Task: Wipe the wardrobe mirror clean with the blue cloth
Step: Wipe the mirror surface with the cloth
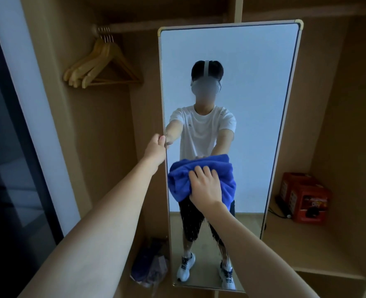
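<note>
Pressing the blue cloth (201, 177) flat-fingered at centre frame, the right hand (205, 186) could swing the mirror (231, 67) if the left hand (156, 150), clamped on its edge, is loosened.

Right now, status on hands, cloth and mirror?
Left hand grips mirror left edge. Right hand presses blue cloth flat on the glass, mid-height. Nothing blocking the glass.

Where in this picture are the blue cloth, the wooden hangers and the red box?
blue cloth (178, 179): head view, on its bunched left part beside the pressing hand.
wooden hangers (104, 61): head view, on the sloping arms of the bunch.
red box (306, 196): head view, on its front face.
</note>
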